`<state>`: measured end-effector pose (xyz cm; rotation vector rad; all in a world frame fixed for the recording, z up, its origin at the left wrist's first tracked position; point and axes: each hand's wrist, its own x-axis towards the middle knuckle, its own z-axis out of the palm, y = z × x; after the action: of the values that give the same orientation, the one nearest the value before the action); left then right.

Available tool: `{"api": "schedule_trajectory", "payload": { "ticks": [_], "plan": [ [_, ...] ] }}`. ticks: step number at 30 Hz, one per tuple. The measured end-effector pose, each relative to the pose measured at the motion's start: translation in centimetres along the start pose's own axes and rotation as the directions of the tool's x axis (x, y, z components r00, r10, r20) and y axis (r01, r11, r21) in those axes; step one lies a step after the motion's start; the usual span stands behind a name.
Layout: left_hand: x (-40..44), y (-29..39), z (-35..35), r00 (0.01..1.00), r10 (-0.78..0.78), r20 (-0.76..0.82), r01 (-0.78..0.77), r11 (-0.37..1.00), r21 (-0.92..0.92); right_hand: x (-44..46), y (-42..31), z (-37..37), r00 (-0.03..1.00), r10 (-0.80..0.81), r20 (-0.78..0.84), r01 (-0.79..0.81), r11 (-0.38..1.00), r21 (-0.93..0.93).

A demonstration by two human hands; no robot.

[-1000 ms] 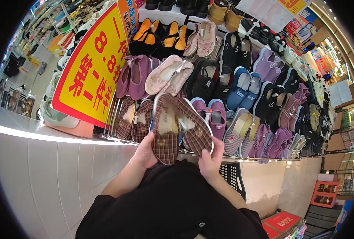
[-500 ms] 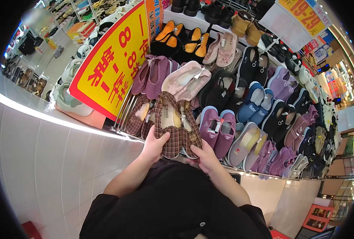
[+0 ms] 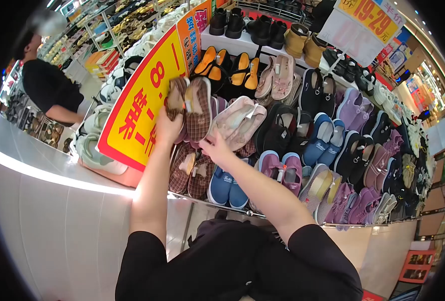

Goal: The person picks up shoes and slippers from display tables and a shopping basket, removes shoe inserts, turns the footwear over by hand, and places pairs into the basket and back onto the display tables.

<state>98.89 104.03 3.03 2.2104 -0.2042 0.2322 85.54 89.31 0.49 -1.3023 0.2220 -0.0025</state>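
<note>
My left hand (image 3: pixel 169 126) is closed around the lower end of a brown plaid shoe (image 3: pixel 176 96) at the left of the rack. Beside it stands the other plaid shoe (image 3: pixel 199 113), upright and over the purple shoes (image 3: pixel 221 104), which are mostly hidden. My right hand (image 3: pixel 219 149) is just below and right of that second shoe, fingers apart, fingertips by its lower end; contact is unclear. Another plaid pair (image 3: pixel 188 173) sits below in the front row, next to blue slip-on shoes (image 3: pixel 228 188). Pale pink floral shoes (image 3: pixel 238 122) lie right of my right hand.
A yellow and red sign (image 3: pixel 141 100) stands close left of my left hand. Rows of shoes fill the rack, whose metal front rail (image 3: pixel 217 206) runs below. A hanging price sign (image 3: pixel 360 30) is at upper right. A person in black (image 3: pixel 52 88) is at far left.
Both hands have moved up and left, taking the plaid pair from the front row toward the purple shoes. My right hand has loosened from its shoe. Blue shoes now show in front; a person has appeared.
</note>
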Motion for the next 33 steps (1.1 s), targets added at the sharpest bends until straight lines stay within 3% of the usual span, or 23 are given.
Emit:
{"api": "schedule_trajectory", "payload": {
  "ticks": [1,2,3,5,6,7,9,11,14,17,19,20,22,23,25,27,30,33],
  "plan": [
    [-0.4,0.3,0.8,0.978,-0.072,0.194,0.102,0.983,-0.15,0.0,1.9,-0.5,0.997,-0.075,0.01,0.076,0.994,-0.077],
    [0.1,-4.3,4.5,0.984,-0.025,0.177,0.05,0.989,-0.139,-0.6,3.4,-1.0,1.0,0.012,0.003,-0.012,0.994,-0.104],
    [-0.9,-5.2,6.1,0.994,0.009,0.109,-0.024,0.99,0.14,-1.9,4.6,-1.7,0.995,0.104,-0.007,-0.104,0.986,-0.131],
    [-2.2,-4.9,7.0,0.98,-0.065,0.187,0.03,0.982,0.184,-5.4,5.9,-2.8,0.973,0.217,0.079,-0.211,0.975,-0.07],
    [-2.8,-5.1,7.6,0.968,-0.117,0.222,0.108,0.993,0.053,-7.3,5.9,-3.5,0.954,0.261,0.151,-0.253,0.965,-0.07],
    [-3.4,-5.2,7.9,0.965,-0.112,0.236,0.102,0.993,0.053,-9.2,5.6,-4.2,0.927,0.302,0.223,-0.293,0.953,-0.073],
    [-4.3,-5.2,8.4,0.993,-0.023,0.114,-0.004,0.974,0.228,-12.4,5.3,-6.1,0.883,0.319,0.345,-0.283,0.947,-0.153],
    [-5.1,-3.8,7.6,0.999,0.043,0.031,-0.05,0.962,0.269,-15.6,4.5,-8.1,0.885,0.288,0.366,-0.254,0.957,-0.139],
    [-7.9,-1.2,6.9,0.986,0.134,-0.094,-0.116,0.978,0.175,-20.6,2.1,-10.7,0.906,0.249,0.343,-0.235,0.968,-0.084],
    [-13.2,3.1,7.1,0.95,0.309,0.039,-0.308,0.951,-0.038,-25.0,1.7,-12.4,0.931,0.266,0.25,-0.261,0.964,-0.051],
    [-17.3,5.7,7.5,0.806,0.559,0.194,-0.529,0.827,-0.189,-27.7,2.0,-12.8,0.967,0.223,0.121,-0.219,0.975,-0.047],
    [-19.1,6.3,7.8,0.731,0.593,0.339,-0.492,0.801,-0.341,-28.8,2.5,-13.0,0.972,0.228,0.053,-0.225,0.972,-0.061],
    [-21.9,7.8,8.4,0.47,0.676,0.567,-0.338,0.732,-0.592,-31.2,3.9,-12.8,0.962,0.248,-0.117,-0.257,0.964,-0.07],
    [-23.2,8.9,8.2,0.305,0.711,0.633,-0.232,0.701,-0.675,-32.4,4.6,-12.4,0.948,0.241,-0.206,-0.261,0.963,-0.074],
    [-24.4,10.0,8.5,-0.01,0.744,0.668,-0.183,0.655,-0.733,-35.2,6.7,-11.9,0.894,0.226,-0.387,-0.309,0.937,-0.166],
    [-25.3,9.6,9.4,-0.134,0.702,0.7,-0.151,0.683,-0.714,-38.4,9.4,-11.6,0.766,0.296,-0.571,-0.487,0.847,-0.215],
    [-26.3,9.3,10.3,-0.188,0.528,0.828,-0.04,0.839,-0.543,-43.8,14.5,-11.0,0.427,0.33,-0.842,-0.707,0.702,-0.083],
    [-27.3,9.3,10.9,-0.269,0.434,0.86,-0.014,0.891,-0.454,-50.3,21.7,-9.9,0.186,0.438,-0.879,-0.833,0.544,0.095]
  ]
}}
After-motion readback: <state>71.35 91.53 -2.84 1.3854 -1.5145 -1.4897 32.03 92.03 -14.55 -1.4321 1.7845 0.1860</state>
